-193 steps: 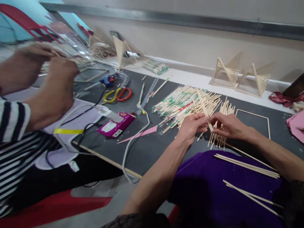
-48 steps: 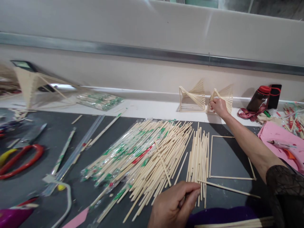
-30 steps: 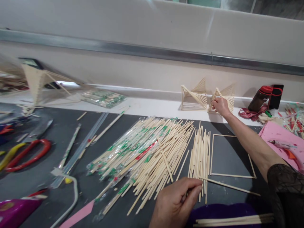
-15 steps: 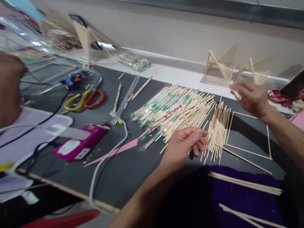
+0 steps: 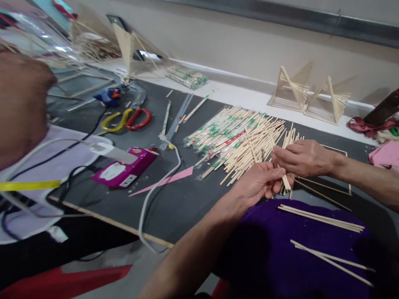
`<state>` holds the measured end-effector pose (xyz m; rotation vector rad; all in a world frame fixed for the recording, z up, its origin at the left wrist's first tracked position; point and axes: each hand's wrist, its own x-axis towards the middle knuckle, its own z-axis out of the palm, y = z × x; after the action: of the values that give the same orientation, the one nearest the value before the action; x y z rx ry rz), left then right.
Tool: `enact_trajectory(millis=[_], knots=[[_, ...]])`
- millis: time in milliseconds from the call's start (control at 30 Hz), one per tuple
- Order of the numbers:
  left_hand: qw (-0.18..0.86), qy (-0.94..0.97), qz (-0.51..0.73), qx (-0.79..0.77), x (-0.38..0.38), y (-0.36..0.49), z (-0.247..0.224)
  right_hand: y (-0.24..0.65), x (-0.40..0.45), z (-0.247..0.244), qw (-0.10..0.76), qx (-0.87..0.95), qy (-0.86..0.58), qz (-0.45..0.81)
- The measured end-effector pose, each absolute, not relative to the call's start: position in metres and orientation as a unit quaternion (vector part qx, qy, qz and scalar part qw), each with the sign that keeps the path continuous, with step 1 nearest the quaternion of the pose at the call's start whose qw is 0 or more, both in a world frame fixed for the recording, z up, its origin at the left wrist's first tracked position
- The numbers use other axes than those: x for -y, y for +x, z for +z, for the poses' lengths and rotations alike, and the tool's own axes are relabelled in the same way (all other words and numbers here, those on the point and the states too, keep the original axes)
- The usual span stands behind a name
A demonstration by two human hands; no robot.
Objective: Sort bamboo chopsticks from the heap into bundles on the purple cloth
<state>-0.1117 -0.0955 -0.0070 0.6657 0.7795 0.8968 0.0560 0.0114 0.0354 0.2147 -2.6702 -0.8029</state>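
My left hand (image 5: 257,185) and my right hand (image 5: 304,158) meet over the pile of loose chopsticks (image 5: 243,160). A few wooden chopsticks (image 5: 286,182) are between them, slanting down, with fingers of both hands closed on them. Under and behind my hands lies a bundle of loose sticks (image 5: 290,135), partly hidden. A square stick frame (image 5: 350,178) lies flat to the right, half covered by my right arm. On the purple cloth (image 5: 268,232) over my lap rest several sticks (image 5: 321,218) and a crossed pair (image 5: 333,259).
Plastic-wrapped chopsticks (image 5: 215,131) lie left of the loose pile. Two twisted stick models (image 5: 291,89) stand along the wall. Red-and-yellow-handled scissors (image 5: 139,119), a magenta power box (image 5: 124,168) and a white cable (image 5: 141,220) are left. Another person's blurred arm (image 5: 21,99) is far left.
My right hand has come down and left from above the square frame, bringing its sticks to my left hand. The left fingers have closed on them. The view has shifted slightly.
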Motion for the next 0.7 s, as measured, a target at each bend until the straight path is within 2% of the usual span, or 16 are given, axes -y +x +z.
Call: enact_trajectory(millis=[67,167,233,300,400,500,700], knots=[[0.757,0.300,0.447,-0.371,0.096,-0.111,-0.002,0.058,-0.016,0.034,0.197,0.947,0.044,-0.250],[0.680,0.256,0.560,-0.396,0.094,-0.118,0.008,0.058,-0.028,0.030,0.255,0.939,-0.118,-0.197],[0.616,0.240,0.630,-0.407,0.091,-0.125,0.013,0.053,-0.036,0.024,0.213,0.932,-0.240,-0.167],[0.568,0.240,0.670,-0.413,0.088,-0.133,0.016,0.044,-0.040,0.015,0.119,0.939,-0.291,-0.141],[0.535,0.250,0.687,-0.423,0.085,-0.139,0.014,0.024,-0.039,0.002,0.036,0.962,-0.244,-0.118],[0.520,0.257,0.689,-0.435,0.084,-0.141,0.012,0.009,-0.037,-0.004,-0.001,0.975,-0.191,-0.117],[0.498,0.247,0.705,-0.439,0.083,-0.144,0.015,0.015,-0.047,-0.003,-0.052,0.975,-0.176,-0.124]])
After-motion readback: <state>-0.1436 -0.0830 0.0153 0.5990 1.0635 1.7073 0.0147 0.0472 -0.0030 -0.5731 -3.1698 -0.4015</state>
